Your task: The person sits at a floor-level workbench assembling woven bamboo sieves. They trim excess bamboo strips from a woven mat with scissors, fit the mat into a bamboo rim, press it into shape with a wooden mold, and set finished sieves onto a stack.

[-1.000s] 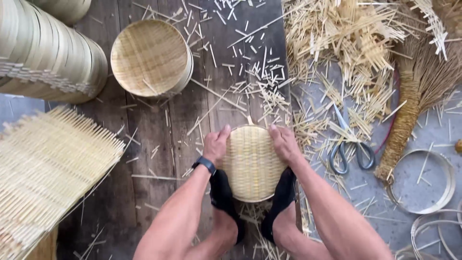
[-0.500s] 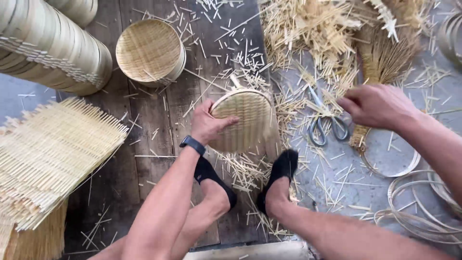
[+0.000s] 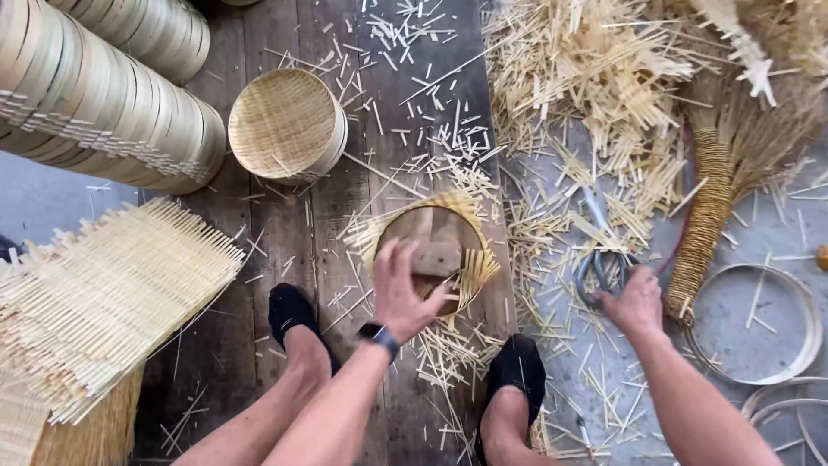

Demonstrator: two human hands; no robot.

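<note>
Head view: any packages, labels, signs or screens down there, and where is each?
Wrist device: small dark band with a dark face, possibly a screen, on the left hand's wrist, above the bamboo ring.
No packages, labels or signs show; only bamboo hoops, woven mats, offcuts, a broom and the scissors that the right hand touches.

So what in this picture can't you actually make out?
- Scissors, head view: the handles lie under the right hand, so the grip is unclear.
- Round bamboo frame: the near rim is covered by the left hand.
- Stacked bamboo hoops: cut off by the left and top edges.
- Woven mat: runs past the left edge.
- Broom: its bristles leave the frame at the top.
</note>
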